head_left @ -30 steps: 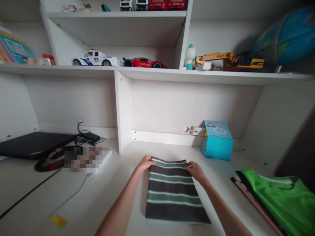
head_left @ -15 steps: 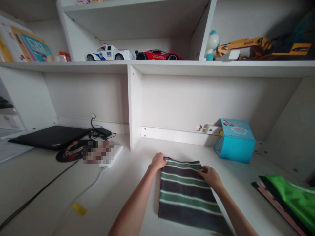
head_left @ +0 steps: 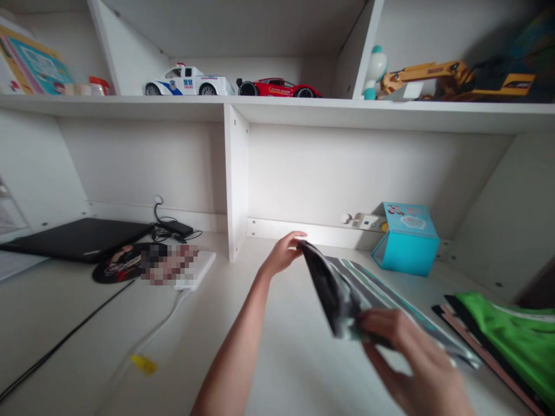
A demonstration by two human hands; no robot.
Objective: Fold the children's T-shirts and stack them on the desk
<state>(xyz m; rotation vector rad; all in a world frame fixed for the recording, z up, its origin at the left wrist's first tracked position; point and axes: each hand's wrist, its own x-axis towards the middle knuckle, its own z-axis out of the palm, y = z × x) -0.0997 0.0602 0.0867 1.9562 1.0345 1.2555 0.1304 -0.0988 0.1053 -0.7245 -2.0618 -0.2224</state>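
Note:
A folded striped garment [head_left: 368,286] in dark grey, green and white is raised and tilted over the white desk, smeared by motion. My left hand [head_left: 284,252] pinches its far left corner between thumb and fingers. Closer to me, my right hand [head_left: 407,346] is closed on the near edge, which bends and hangs between the two hands. The garment's far side stretches off to the right, toward a stack of folded clothes [head_left: 507,329] with a bright green piece on top.
A blue desk calendar [head_left: 411,251] stands at the back right beside a power socket [head_left: 367,221]. On the left lie a black laptop [head_left: 82,238], a round dark mat [head_left: 125,263], a white box [head_left: 202,271] and cables. Toy vehicles, including a red car [head_left: 277,88], line the shelf above.
The garment was flat on the desk; now it is lifted and turned, its near edge swung up. My right hand has come nearer and right; my left hand has moved slightly up and away.

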